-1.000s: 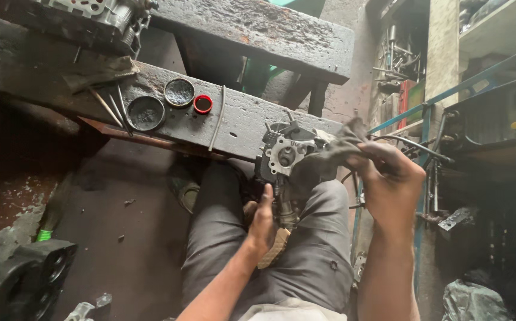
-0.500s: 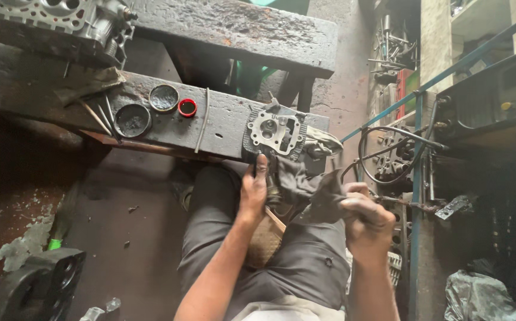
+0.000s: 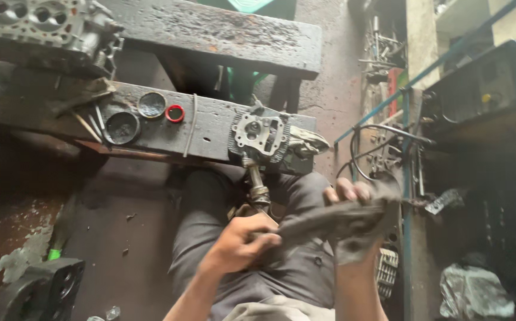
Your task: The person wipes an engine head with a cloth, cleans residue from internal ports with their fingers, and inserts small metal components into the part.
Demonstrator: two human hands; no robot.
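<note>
A small finned engine cylinder head (image 3: 260,135) sits on the right end of a dark wooden bench (image 3: 210,128), with a valve stem and spring (image 3: 256,184) hanging below it. Over my lap, a dirty grey rag (image 3: 335,221) stretches between both hands. My left hand (image 3: 243,244) grips the rag's left end just below the valve spring. My right hand (image 3: 353,211) clutches the bunched right end, fingers curled over it.
A larger cylinder head (image 3: 38,27) lies on the bench's far left. Two dark round caps (image 3: 122,128) and a red ring (image 3: 174,113) rest mid-bench. A black engine part (image 3: 38,291) sits on the floor at left. Blue metal railing (image 3: 409,178) and wires stand at right.
The cylinder head has left my hands and now rests on the bench end. Both hands dropped to my lap and now pull the rag taut between them.
</note>
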